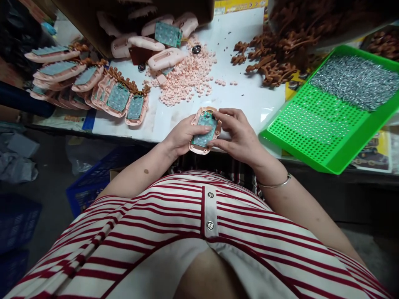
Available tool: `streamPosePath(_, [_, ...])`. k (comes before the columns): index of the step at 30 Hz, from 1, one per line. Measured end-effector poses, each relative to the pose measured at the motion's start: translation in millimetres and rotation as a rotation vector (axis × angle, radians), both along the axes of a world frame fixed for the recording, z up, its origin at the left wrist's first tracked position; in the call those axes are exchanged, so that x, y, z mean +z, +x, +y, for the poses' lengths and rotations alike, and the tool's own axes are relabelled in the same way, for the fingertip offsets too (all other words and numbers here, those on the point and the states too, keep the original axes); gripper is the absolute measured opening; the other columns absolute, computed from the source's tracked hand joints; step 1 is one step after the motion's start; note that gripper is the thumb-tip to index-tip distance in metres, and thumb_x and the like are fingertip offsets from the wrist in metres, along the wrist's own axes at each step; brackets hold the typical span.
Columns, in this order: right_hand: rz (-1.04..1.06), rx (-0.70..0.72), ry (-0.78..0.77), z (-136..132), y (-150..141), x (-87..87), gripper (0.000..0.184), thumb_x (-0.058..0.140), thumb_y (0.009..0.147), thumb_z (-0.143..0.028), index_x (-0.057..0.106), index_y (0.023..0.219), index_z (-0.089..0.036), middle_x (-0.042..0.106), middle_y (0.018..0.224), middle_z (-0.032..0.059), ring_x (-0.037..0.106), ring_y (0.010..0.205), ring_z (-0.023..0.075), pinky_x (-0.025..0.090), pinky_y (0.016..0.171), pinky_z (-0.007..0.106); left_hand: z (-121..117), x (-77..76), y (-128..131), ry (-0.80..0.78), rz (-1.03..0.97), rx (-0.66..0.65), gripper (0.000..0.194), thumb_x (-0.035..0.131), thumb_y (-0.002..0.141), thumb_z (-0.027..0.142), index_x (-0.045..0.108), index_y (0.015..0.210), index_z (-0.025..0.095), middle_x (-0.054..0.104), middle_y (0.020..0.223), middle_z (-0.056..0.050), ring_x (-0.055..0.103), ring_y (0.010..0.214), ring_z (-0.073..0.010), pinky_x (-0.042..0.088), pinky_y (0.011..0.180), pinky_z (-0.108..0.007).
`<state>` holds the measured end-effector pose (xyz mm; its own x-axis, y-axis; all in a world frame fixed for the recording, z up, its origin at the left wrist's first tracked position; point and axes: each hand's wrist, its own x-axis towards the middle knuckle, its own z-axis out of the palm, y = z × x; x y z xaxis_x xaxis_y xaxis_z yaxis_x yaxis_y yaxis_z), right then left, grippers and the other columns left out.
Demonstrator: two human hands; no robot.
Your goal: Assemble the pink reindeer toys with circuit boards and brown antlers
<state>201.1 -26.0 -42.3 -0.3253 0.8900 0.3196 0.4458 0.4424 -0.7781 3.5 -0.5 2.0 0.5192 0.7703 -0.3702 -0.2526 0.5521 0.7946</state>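
Observation:
Near the table's front edge I hold a pink plastic casing (199,150) with its open side up. A green circuit board (202,138) lies inside it. My left hand (184,133) is closed around the casing's left side, its thumb pressed on the board. On the right side, my right hand (239,135) grips the casing, index finger near the upper corner and thumb near the lower one. Whether a small part sits under those fingertips is hidden. Just beyond, small pink plastic pieces (183,85) lie in a loose heap.
Several filled casings (117,99) stand in rows at left, with brown branched parts (114,74) behind. More pink casings (166,58) lie by a cardboard box (84,20). Brown parts (271,68) pile up at back right. A green perforated tray (324,155) holds many screws (355,81).

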Motion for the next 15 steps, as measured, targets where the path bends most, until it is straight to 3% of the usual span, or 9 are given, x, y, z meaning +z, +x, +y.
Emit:
streamPosePath(6, [0.029, 0.044, -0.06, 1.3, 3.2, 5.4, 0.067, 0.066, 0.09, -0.061, 0.054, 0.15, -0.032, 0.054, 0.139, 0.0123, 0.058, 0.129, 0.0289, 0.058, 0.104, 0.049, 1.8, -3.0, -1.1, -0.003, 0.015, 0.017, 0.054, 0.087, 0.059, 0.019, 0.062, 0.107, 0.013, 0.073, 0.089, -0.004, 0.067, 0.072, -0.0161, 0.054, 0.075, -0.032])
streamPosePath(15, [0.023, 0.017, -0.043, 1.7, 1.9, 0.8, 0.067, 0.068, 0.089, -0.061, 0.055, 0.149, -0.033, 0.054, 0.14, 0.012, 0.057, 0.129, 0.0299, 0.058, 0.103, 0.051, 1.4, -2.7, 0.3, 0.059, 0.063, 0.028, 0.053, 0.086, 0.06, 0.019, 0.063, 0.107, 0.014, 0.072, 0.087, -0.002, 0.067, 0.075, -0.017, 0.054, 0.077, -0.031])
